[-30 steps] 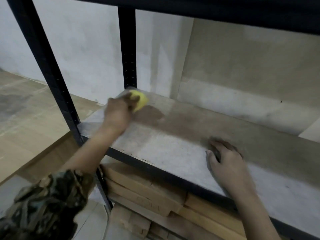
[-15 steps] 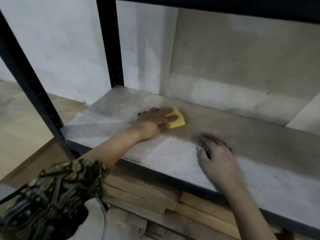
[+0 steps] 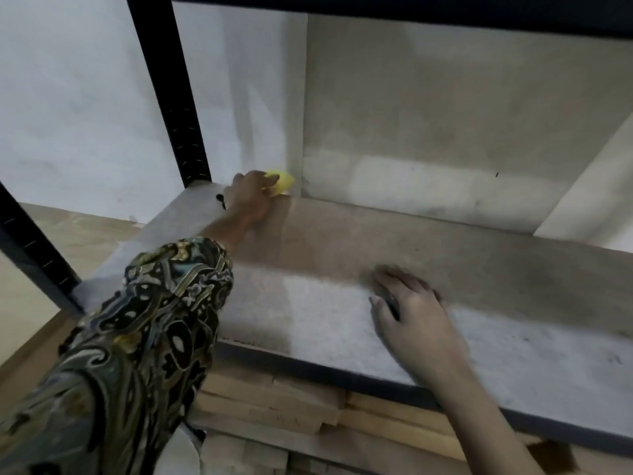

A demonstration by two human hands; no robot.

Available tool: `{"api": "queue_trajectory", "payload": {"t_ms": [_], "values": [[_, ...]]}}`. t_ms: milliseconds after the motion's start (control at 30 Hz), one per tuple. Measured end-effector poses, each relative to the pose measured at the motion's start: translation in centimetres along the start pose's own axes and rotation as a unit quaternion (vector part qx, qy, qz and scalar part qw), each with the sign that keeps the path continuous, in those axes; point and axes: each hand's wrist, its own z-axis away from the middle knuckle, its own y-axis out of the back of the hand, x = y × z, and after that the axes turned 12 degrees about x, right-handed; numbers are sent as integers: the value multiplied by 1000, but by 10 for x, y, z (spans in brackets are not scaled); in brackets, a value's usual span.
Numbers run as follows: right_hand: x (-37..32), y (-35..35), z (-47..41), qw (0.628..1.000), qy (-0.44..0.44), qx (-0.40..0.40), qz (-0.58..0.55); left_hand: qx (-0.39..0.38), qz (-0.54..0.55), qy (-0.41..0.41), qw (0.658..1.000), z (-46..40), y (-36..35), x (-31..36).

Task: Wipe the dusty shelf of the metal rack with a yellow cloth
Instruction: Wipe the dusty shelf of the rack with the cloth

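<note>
The dusty grey shelf [image 3: 308, 317] of the black metal rack spans the view. My left hand [image 3: 251, 197] reaches deep to the shelf's back left edge, fingers closed on a small yellow cloth [image 3: 282, 181] pressed against the board near the wall. Only the cloth's front part shows past my fingers. My right hand [image 3: 414, 313] lies flat on the shelf near its front, palm down, fingers spread, holding nothing. A darker strip runs along the back of the shelf; the front part looks paler.
A black upright post [image 3: 171, 97] stands at the back left, another [image 3: 30, 248] at the front left. The rack's upper beam [image 3: 411, 12] crosses overhead. Stacked wooden planks [image 3: 274, 406] lie under the shelf. White wall behind, pale floor to the left.
My left hand carried the cloth from the shelf's middle to the back left edge near the wall. My right hand stayed flat in place. The view moved closer.
</note>
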Motion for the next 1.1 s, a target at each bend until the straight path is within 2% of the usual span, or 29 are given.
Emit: {"api": "queue_trajectory", "payload": {"t_ms": [33,67,133,200,233,300,333,400,500,533,600,633,700,733,800,867,933,1033,1100], "values": [[0,0,0,1000,-1,2,-1,19,33,7,999,0,-1,3],[-1,1,0,1000,-2,3,-3,37,69,-21,997,5,1,11],[-2,2,-1,1000,-5,0,-5,34,135,-183,973,23,1,33],[-3,3,-2,1000,-9,-3,-5,-39,167,-354,919,54,-4,56],[-3,4,-2,1000,-11,-2,-4,-75,146,-409,898,70,-5,65],[-3,4,-1,1000,-10,-4,1,-129,86,-444,882,82,-13,67],[-3,4,-1,1000,-9,-4,2,-136,72,-433,888,78,-15,66],[-3,4,-2,1000,-9,0,1,-137,31,-366,920,53,-20,63],[-2,3,0,1000,-2,5,-8,-97,-43,-159,982,30,-23,67],[-2,3,1,1000,-4,7,-11,-70,-58,-106,990,30,-20,69],[-2,3,0,1000,-6,7,-10,-29,-58,-59,996,35,-10,73],[-2,4,0,1000,-6,7,-8,-14,-44,-67,997,39,-5,72],[-3,4,-2,1000,-8,9,-11,9,14,-152,988,53,1,73],[-4,5,-2,1000,-10,10,-12,-9,52,-205,977,66,3,75],[-5,4,-3,1000,-13,7,-9,-113,83,-275,951,100,7,78],[-5,5,-3,1000,-15,6,-5,-192,12,-297,935,126,9,71],[-5,6,-2,1000,-15,5,-5,-167,-20,-328,930,132,13,60],[-5,7,-2,1000,-12,0,3,-158,-38,-304,939,115,18,50],[-6,6,-2,1000,-12,-3,6,-140,-30,-235,961,97,18,37]]}}
